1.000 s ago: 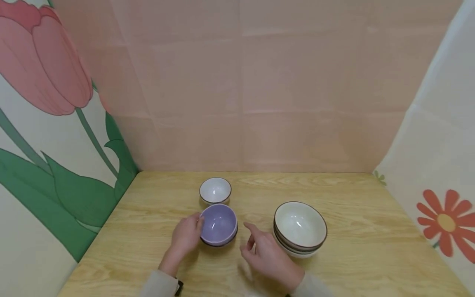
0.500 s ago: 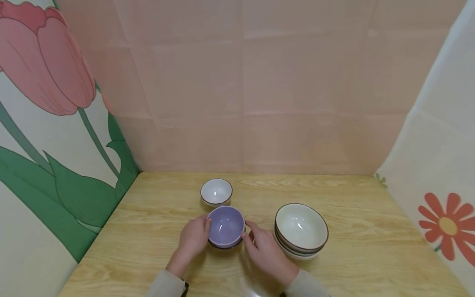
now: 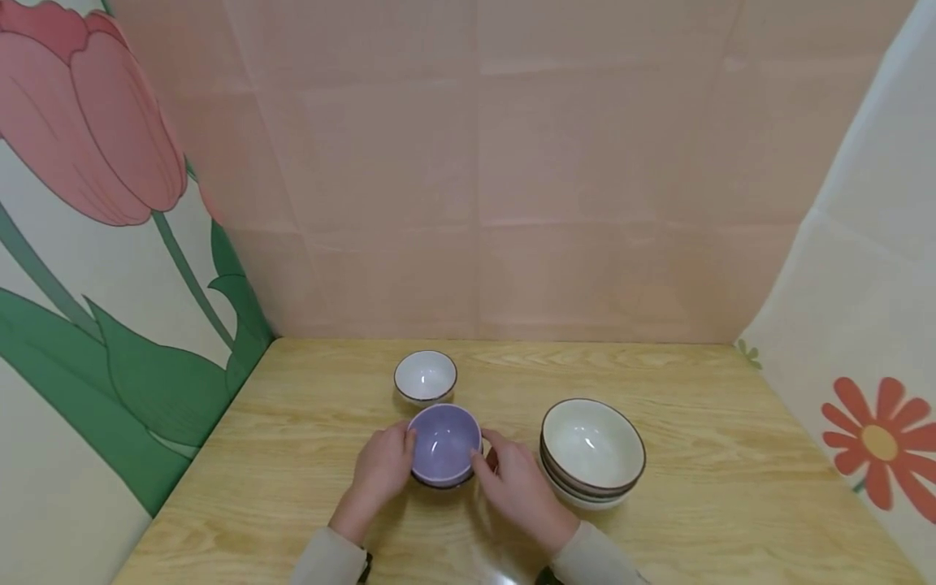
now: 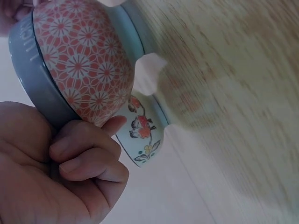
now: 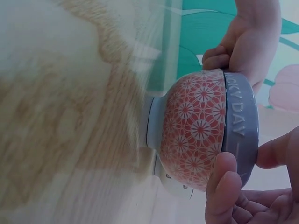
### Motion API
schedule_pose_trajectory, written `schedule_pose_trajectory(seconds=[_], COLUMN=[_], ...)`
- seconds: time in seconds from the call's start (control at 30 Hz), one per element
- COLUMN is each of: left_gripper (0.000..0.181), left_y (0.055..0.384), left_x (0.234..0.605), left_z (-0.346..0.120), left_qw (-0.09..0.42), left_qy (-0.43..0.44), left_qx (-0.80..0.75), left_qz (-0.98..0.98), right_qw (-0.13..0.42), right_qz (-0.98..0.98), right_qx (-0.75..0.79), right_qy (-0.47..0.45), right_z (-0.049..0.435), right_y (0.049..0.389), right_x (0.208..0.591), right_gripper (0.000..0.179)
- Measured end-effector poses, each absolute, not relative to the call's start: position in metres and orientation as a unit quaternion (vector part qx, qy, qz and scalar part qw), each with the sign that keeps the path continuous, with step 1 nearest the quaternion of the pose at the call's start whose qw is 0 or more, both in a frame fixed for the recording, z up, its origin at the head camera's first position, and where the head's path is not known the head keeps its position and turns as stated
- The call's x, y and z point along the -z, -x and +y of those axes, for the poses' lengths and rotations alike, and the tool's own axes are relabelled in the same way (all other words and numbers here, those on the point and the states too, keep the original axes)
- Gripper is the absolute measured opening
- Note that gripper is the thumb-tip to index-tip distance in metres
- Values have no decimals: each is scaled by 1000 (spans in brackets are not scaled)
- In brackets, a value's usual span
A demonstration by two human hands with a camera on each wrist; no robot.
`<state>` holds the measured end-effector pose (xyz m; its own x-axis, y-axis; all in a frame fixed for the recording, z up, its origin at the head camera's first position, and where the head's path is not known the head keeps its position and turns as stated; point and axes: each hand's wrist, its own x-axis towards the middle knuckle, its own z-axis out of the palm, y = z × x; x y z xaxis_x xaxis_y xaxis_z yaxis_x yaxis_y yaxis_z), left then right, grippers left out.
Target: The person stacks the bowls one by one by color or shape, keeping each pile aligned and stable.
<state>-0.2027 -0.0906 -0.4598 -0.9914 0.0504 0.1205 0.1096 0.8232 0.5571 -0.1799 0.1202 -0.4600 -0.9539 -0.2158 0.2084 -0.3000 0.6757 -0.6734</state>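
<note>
A purple bowl (image 3: pixel 444 443) is nested in a bowl with a red-and-white flower pattern (image 5: pixel 194 126). In the wrist views the purple bowl's outer band (image 5: pixel 240 121) looks grey and carries raised letters. My left hand (image 3: pixel 383 465) grips the nested pair at the left, thumb by the rim. From the right, my right hand (image 3: pixel 521 485) pinches the side, its thumb at the purple rim and fingers against the outer wall. The patterned bowl's pale foot (image 5: pixel 155 122) appears to rest on the table. Both bowls stand upright.
Just behind the pair is a small white bowl (image 3: pixel 426 375) with a dark rim; bird and flower decoration shows on its outside. Right of my right hand stands a stack of larger cream bowls (image 3: pixel 592 445). A pink backdrop (image 3: pixel 475 203) closes off the wooden table's (image 3: pixel 695 422) back.
My right hand has closed in from beside the nested bowls and now holds their right side. The pair has shifted slightly right with my left hand; the other bowls stayed put.
</note>
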Motion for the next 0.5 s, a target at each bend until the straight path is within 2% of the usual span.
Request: schedule_pose_trajectory(seconds=[0.27,0.5], left_gripper=[23,31], left_y=[204,206], left_x=[462,465], left_z=[-90,-89], left_qw=[58,63], left_qy=[46,51], left_qx=[289,301], left_qz=[-954,-950], right_qw=[95,116], right_qz=[-908,-906], right_qx=[-390,-391], right_qy=[-121,-111], right_z=[114,113], right_y=[184,190], right_x=[461,463], right_gripper=[32,27])
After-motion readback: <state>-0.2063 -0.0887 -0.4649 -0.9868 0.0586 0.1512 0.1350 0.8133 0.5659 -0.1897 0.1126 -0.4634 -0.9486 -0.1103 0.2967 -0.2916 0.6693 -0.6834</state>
